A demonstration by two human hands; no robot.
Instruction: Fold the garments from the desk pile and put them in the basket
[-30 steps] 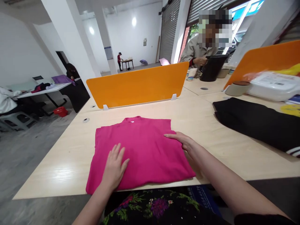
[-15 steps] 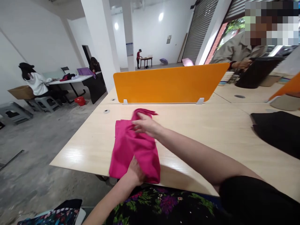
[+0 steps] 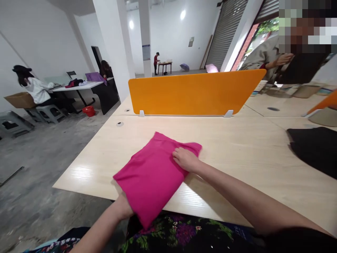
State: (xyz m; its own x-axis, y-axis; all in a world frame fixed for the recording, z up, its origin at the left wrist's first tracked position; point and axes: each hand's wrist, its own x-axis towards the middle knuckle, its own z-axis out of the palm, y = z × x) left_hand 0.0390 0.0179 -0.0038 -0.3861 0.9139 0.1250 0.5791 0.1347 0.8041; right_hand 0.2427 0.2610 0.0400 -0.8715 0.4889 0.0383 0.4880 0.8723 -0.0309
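A folded piece of bright pink cloth (image 3: 155, 172) lies slantwise over the near part of the wooden table, its lowest corner hanging past the front edge. My right hand (image 3: 185, 159) is on its upper right part, fingers bent and closed on the fabric. The wrist of my left hand (image 3: 123, 206) goes in beneath the lower left side of the cloth, which covers the fingers. Whether the cloth is a garment I cannot make out.
An orange divider (image 3: 195, 94) stands across the table (image 3: 237, 140). Black cloth (image 3: 314, 147) lies at the right. Across the divider, a person (image 3: 263, 56) holds something dark. A red bucket (image 3: 88, 111) and grey stools (image 3: 51, 113) stand on the floor at left.
The pink cloth has been turned askew and spread flatter, its bunched top gone. My right hand has moved right and down; my left hand has moved left, under the cloth.
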